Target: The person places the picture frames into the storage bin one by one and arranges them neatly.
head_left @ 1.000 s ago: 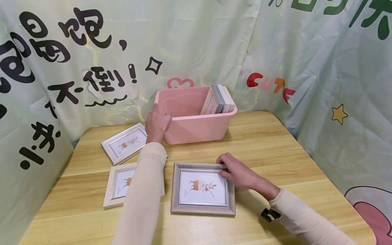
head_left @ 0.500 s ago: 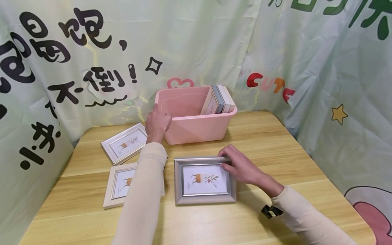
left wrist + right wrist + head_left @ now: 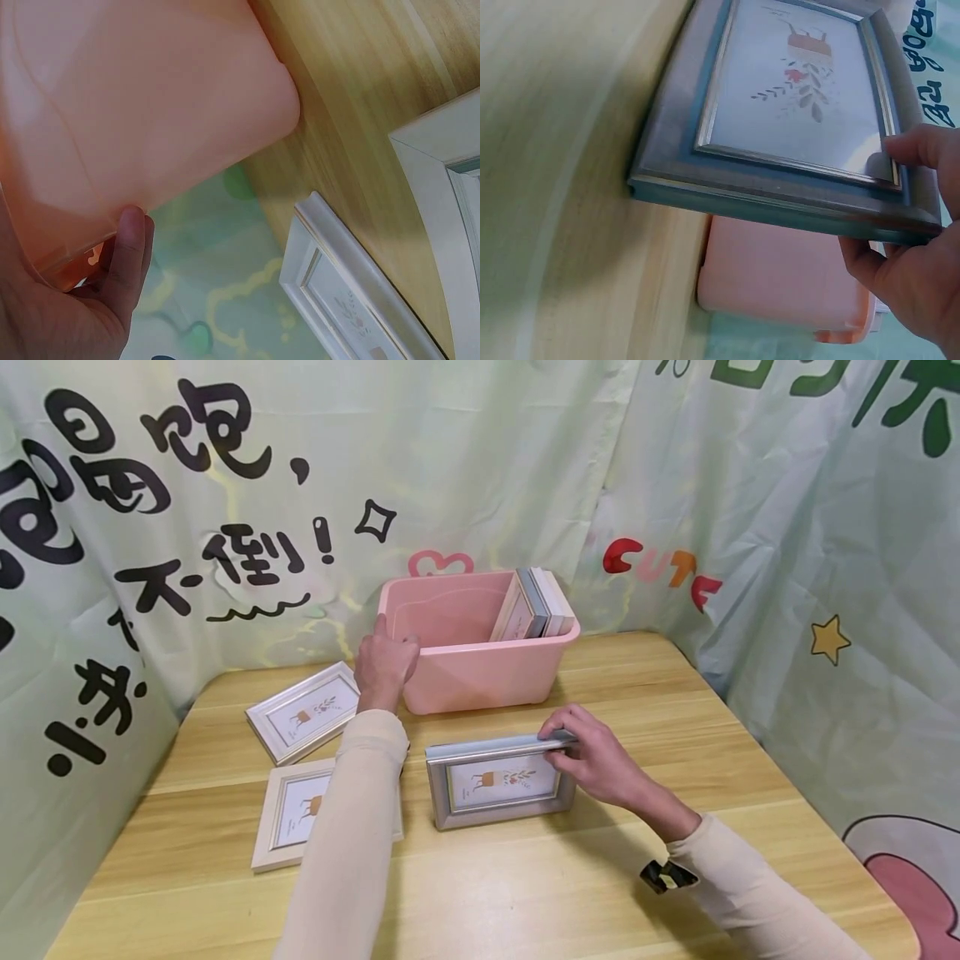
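My right hand (image 3: pixel 596 760) pinches the top right of a silver-grey photo frame (image 3: pixel 501 814). The frame stands tilted upright, its lower edge at the table, showing a deer-and-flowers print. In the right wrist view, the thumb lies on the front and the fingers go behind its edge. My left hand (image 3: pixel 386 668) holds the left rim of a pink plastic bin (image 3: pixel 480 681); in the left wrist view the fingers (image 3: pixel 129 247) curl over the rim. Several photo frames (image 3: pixel 536 602) stand on edge at the bin's right end.
Left of the bin lies a silvery-white photo frame (image 3: pixel 281 731). A cream photo frame (image 3: pixel 266 835) lies nearer, partly covered by the left sleeve (image 3: pixel 345 843). Behind the wooden table (image 3: pixel 630 685) hangs a printed curtain (image 3: pixel 487 468).
My right hand has raised the grey photo frame from lying nearly flat to a steep tilt, moving it slightly toward the bin. The left hand and the bin have stayed put.
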